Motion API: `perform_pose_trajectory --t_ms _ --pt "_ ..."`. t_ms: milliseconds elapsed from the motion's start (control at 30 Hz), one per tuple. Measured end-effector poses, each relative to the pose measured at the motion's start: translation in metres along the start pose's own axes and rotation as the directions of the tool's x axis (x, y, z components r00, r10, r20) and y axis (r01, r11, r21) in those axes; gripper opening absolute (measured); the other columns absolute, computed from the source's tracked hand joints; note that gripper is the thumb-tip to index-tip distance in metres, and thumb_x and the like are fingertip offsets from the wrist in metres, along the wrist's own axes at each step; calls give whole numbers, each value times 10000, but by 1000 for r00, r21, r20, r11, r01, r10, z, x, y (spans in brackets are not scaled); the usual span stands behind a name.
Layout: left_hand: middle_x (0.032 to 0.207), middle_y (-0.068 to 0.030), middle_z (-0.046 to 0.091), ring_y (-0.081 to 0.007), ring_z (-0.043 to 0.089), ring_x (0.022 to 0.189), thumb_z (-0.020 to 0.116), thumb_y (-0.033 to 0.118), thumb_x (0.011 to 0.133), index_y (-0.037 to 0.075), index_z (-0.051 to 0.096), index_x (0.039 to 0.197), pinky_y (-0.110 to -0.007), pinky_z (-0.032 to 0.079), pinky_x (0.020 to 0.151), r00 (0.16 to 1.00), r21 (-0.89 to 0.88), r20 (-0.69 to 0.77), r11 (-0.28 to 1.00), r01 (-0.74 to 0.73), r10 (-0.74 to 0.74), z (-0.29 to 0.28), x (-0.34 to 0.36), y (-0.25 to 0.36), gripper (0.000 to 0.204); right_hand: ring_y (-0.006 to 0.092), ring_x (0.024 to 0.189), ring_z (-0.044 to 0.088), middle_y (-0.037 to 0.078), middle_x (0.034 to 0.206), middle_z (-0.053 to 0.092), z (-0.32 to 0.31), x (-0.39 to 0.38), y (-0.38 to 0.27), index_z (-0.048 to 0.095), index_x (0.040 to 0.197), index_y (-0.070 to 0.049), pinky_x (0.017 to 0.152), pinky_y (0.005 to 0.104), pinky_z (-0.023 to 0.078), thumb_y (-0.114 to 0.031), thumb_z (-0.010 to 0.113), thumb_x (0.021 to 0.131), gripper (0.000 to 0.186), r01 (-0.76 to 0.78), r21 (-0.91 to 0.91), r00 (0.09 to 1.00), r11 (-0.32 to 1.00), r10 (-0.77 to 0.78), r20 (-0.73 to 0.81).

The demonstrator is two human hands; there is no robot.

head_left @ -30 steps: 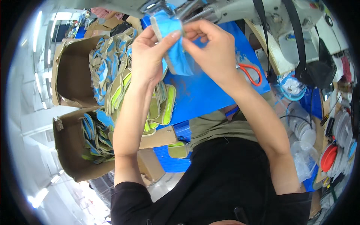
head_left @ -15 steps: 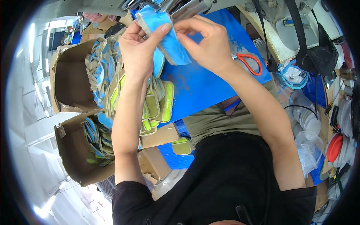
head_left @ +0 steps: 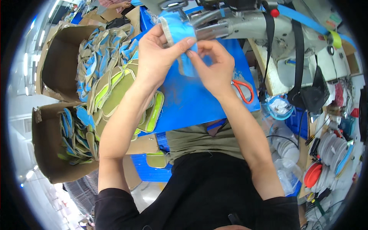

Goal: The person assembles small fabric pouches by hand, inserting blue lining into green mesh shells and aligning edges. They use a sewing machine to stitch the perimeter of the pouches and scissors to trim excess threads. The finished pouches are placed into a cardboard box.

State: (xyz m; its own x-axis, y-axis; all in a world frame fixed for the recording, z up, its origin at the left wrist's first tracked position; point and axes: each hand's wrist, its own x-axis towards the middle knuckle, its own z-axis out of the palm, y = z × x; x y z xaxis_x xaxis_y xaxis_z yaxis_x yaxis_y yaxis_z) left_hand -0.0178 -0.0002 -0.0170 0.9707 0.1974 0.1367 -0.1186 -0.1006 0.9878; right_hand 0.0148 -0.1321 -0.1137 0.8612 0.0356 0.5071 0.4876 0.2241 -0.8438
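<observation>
My left hand (head_left: 157, 57) pinches a blue fabric piece (head_left: 176, 27) with pale beige edging, its thumb across the front. My right hand (head_left: 212, 67) grips the same piece lower down on its right side, thumb against it and fingers curled. The piece's upper end is just below the metal fittings of a sewing machine (head_left: 245, 27); whether it touches them I cannot tell. Behind my hands lies a blue work surface (head_left: 188, 111), blurred fabric partly hiding it. Orange-handled scissors (head_left: 248, 94) lie to the right of my right hand, their blades hidden.
Piles of blue-beige pieces (head_left: 97, 50) and olive-lime pieces (head_left: 113, 86) sit left. Two cardboard boxes (head_left: 46, 145) stand beyond. A co-worker's hand (head_left: 124, 4) shows top left. Black straps (head_left: 297, 57) hang right, above a cluttered bench with reels (head_left: 327, 147).
The view has shifted, showing more of the machine. My right hand has slid lower along the blue piece, below my left thumb; both hands still hold it.
</observation>
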Motion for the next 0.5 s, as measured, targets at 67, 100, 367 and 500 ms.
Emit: perform_pose_trajectory --t_ms 67,100,367,500 --pt "1055 -88 753 -136 715 928 851 20 819 -4 641 1190 -288 572 868 1000 -8 2 1000 22 -22 1 2 0 427 146 791 673 49 877 714 -3 1 -2 726 975 -54 720 288 534 -56 820 808 191 -9 -12 1000 1000 10 13" --pt "1055 -91 754 -143 721 911 847 26 825 -4 639 1184 -290 575 859 1000 4 4 1000 10 -10 1 1 0 416 137 793 677 46 883 720 -3 0 -5 728 978 -50 721 284 536 -55 814 816 183 -43 25 999 999 43 17" --pt "1024 -80 751 -141 726 869 815 36 859 3 637 1163 -292 587 811 979 -160 37 966 202 -198 1 15 15 354 92 803 684 37 903 744 -12 8 -29 726 1036 -7 713 264 549 -63 794 848 208 -297 257 955 920 278 108" --pt "1033 -84 747 -157 727 876 807 39 868 10 638 1152 -302 591 817 967 -158 39 953 257 -254 -6 16 16 331 83 771 660 37 896 734 -13 7 -34 718 1075 -3 697 252 542 -65 790 848 246 -304 270 950 913 271 155"
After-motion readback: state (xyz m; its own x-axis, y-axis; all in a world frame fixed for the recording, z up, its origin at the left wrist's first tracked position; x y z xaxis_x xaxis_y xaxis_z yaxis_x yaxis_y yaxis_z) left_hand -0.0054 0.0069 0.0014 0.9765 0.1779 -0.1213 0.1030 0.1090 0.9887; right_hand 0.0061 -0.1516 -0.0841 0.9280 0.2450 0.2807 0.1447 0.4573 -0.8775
